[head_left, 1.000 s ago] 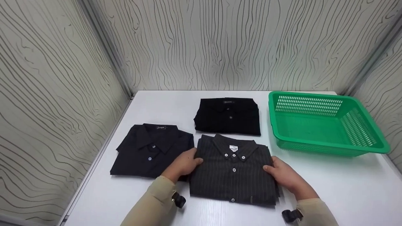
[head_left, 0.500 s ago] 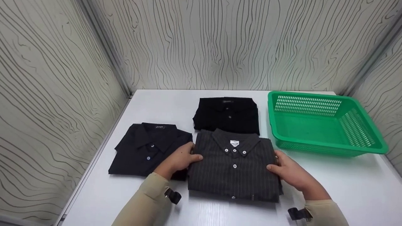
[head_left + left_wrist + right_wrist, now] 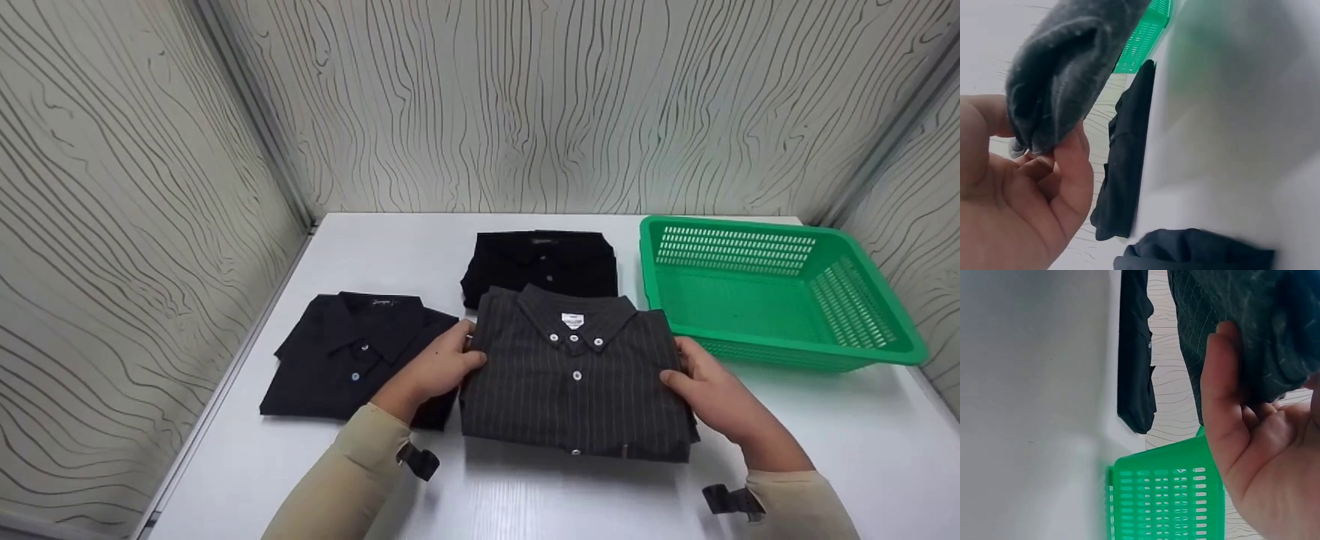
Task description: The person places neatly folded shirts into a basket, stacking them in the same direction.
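Observation:
A folded dark striped shirt [image 3: 577, 397] with white buttons and a white collar label is held up off the table between both hands. My left hand [image 3: 435, 367] grips its left side edge, thumb on top and fingers beneath. On the opposite edge, my right hand [image 3: 716, 394] grips the same way. The left wrist view shows the folded cloth [image 3: 1061, 79] pinched between thumb and curled fingers. In the right wrist view, fingers [image 3: 1223, 382] curl under the other side. The shirt overlaps the front of a folded black shirt [image 3: 540, 262] in the head view.
A folded navy shirt [image 3: 352, 367] lies on the white table [image 3: 390, 247] at left, partly behind my left forearm. At the back right stands a green plastic basket [image 3: 780, 341] with slotted walls and nothing in it. Wood-patterned panels [image 3: 480, 105] close off the back and sides.
The striped shirt has risen off the table and shifted to the right and away from me, both hands moving with it. It now covers part of the black shirt. The basket has stayed put.

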`<control>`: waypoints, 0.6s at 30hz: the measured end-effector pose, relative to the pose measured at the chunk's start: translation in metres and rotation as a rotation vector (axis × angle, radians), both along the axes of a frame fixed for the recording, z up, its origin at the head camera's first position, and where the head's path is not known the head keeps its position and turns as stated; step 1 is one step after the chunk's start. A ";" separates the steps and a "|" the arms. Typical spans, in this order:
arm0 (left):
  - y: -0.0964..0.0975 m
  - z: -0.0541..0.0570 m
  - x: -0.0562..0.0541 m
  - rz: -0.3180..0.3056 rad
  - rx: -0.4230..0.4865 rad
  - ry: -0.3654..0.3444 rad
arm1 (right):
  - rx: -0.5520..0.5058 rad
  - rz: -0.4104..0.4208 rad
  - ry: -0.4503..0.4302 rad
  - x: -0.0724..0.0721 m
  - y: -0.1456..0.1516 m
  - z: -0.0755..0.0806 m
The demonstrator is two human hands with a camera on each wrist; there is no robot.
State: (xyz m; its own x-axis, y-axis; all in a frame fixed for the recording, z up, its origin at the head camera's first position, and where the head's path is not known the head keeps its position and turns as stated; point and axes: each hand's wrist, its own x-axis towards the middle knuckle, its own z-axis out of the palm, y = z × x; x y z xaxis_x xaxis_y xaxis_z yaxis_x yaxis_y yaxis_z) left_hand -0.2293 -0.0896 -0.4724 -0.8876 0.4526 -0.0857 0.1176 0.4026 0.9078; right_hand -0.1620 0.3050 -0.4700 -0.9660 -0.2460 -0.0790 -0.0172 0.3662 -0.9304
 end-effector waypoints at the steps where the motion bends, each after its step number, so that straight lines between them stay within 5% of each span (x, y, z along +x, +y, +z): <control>1: 0.001 0.002 0.000 0.002 0.003 0.006 | -0.011 0.003 0.003 0.000 0.001 0.001; 18: 0.020 0.035 -0.005 -0.034 0.021 0.036 | -0.060 -0.015 0.089 0.002 0.021 0.031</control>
